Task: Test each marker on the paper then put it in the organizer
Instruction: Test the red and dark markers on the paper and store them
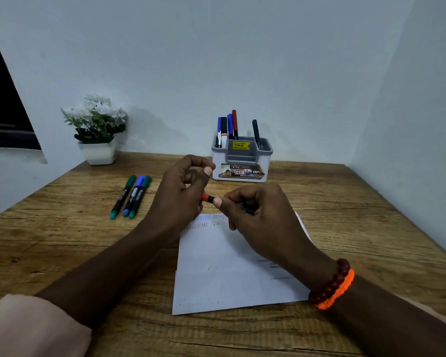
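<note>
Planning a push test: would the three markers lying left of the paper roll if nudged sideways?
Probably. The three markers look like round barrels lying flat on the wooden table, so a sideways nudge likely rolls them. They lie side by side, so one may push the others. They look slim and rigid, likely light.

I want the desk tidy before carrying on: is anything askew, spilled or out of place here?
Nothing stands out. The organizer stands upright with its markers in it, three markers lie side by side on the table, and the paper lies flat, slightly turned. No spills or damage show.
</note>
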